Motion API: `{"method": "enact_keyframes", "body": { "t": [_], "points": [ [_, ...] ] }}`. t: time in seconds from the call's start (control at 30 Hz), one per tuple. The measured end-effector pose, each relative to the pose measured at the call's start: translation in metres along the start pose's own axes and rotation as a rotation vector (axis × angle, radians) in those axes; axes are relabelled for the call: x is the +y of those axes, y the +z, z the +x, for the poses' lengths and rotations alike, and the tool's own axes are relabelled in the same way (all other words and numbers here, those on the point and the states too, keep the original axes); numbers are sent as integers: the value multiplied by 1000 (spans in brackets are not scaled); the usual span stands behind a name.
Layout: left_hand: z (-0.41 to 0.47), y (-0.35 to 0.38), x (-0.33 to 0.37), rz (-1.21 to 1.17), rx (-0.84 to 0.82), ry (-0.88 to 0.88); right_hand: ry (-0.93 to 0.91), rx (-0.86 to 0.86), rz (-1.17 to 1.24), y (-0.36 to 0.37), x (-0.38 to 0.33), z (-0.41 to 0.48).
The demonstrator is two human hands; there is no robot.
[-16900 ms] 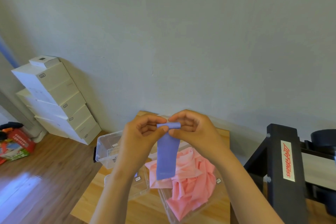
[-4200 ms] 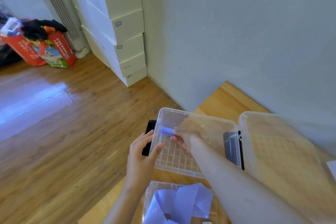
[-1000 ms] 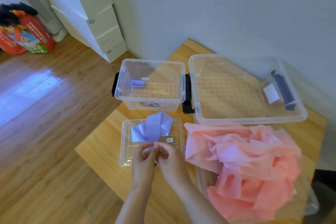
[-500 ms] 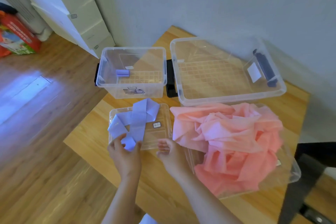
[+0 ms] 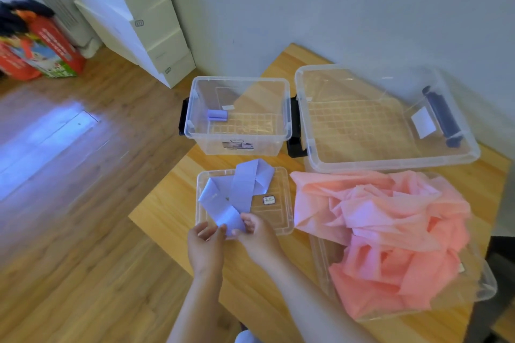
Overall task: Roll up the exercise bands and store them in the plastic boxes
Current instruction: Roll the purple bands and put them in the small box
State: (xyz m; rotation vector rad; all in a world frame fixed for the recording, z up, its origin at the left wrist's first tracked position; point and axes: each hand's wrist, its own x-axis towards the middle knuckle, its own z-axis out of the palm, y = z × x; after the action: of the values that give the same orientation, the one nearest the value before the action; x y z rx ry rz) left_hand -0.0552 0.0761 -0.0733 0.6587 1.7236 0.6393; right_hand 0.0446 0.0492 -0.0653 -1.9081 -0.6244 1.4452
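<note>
Both left hand (image 5: 204,243) and right hand (image 5: 259,235) pinch the near end of a flat purple band (image 5: 242,186) draped over a shallow clear box (image 5: 280,216); fingers (image 5: 246,224) hide its tip.

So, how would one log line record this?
hands: left hand and right hand pinch loose purple band at near end | stored: one purple roll in small clear box | waiting: pink bands

Wooden table (image 5: 172,203) under clear plastic boxes (image 5: 239,79)

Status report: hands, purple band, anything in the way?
Right hand pinches near end of loose purple band; left hand touches it, grip unclear. Rolled band in small box. Pink bands beside, not blocking.
</note>
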Motion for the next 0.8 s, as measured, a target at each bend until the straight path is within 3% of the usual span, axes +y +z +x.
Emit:
{"method": "enact_keyframes", "body": {
  "t": [0.23,0.43,0.67,0.8],
  "points": [
    [-32,2,22,-167,-256,-47,6,102,163,-20,-18,-12],
    [-88,11,28,-75,-466,114,-43,150,197,-73,-19,-50],
    [-149,34,30,-113,-502,50,-112,137,347,-129,-20,-115],
    [-182,51,39,-131,-555,51,-145,124,273,-169,-32,-149]
  ]
}}
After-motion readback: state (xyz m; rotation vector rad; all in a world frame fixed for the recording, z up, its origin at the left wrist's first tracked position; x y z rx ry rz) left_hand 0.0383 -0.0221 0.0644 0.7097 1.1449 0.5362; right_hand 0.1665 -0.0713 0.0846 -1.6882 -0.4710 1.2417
